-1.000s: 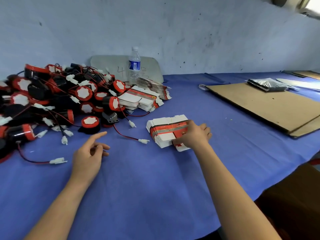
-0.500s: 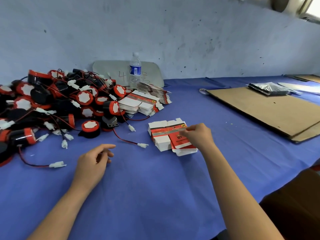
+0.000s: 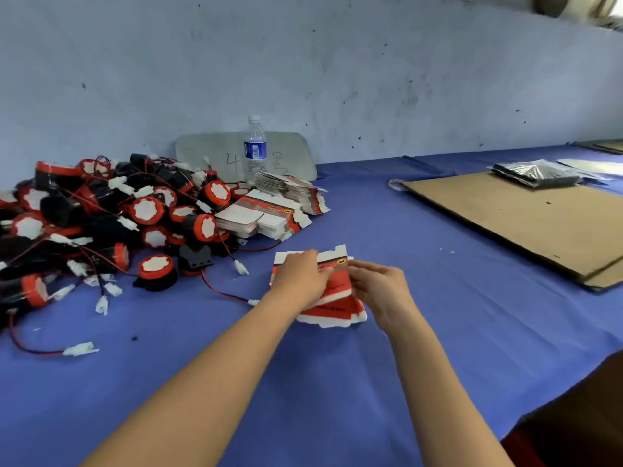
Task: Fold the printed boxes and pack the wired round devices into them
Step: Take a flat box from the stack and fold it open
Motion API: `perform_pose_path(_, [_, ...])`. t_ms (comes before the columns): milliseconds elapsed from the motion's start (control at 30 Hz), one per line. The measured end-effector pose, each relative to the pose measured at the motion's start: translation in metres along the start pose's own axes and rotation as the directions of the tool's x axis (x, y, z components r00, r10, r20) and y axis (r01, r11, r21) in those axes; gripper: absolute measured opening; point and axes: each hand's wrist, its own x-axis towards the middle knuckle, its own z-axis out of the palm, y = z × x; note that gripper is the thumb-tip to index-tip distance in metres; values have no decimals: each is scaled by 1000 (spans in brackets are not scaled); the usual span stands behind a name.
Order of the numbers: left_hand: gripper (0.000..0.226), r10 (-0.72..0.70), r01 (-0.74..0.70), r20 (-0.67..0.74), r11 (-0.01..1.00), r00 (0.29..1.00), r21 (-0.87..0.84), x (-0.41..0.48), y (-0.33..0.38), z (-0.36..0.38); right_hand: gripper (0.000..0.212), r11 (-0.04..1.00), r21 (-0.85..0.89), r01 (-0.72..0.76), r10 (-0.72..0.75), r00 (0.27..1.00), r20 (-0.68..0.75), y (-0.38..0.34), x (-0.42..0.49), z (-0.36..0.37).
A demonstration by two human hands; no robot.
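Your left hand (image 3: 300,279) and right hand (image 3: 382,288) both grip a flat printed box (image 3: 338,283), fingers curled round its edges, just above the stack of flat boxes (image 3: 332,315) on the blue table (image 3: 337,382). The heap of wired round devices (image 3: 135,217) lies to your left, near more box stacks (image 3: 266,215).

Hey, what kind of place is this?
Probably a small packing workshop: a heap of wired round devices, stacks of flat printed boxes and cardboard sheets on a blue-covered table.

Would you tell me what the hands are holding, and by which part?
One flat printed box: the left hand grips its left side, the right hand pinches its right edge.
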Motion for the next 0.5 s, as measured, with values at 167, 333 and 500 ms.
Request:
perform_pose_path(167, [16, -113, 123, -91, 985, 989, 123, 26, -12, 7, 9, 998, -59, -13, 11, 999, -34, 8, 17, 2])
perform_pose_path(333, [10, -113, 92, 56, 952, 992, 292, 36, -5, -2, 7, 999, 24, -28, 28, 999, -21, 15, 30, 1])
perform_pose_path(500, [22, -35, 30, 17, 971, 999, 237, 38, 7, 1, 10, 1000, 25, -7, 7, 1000, 5, 28, 35, -3])
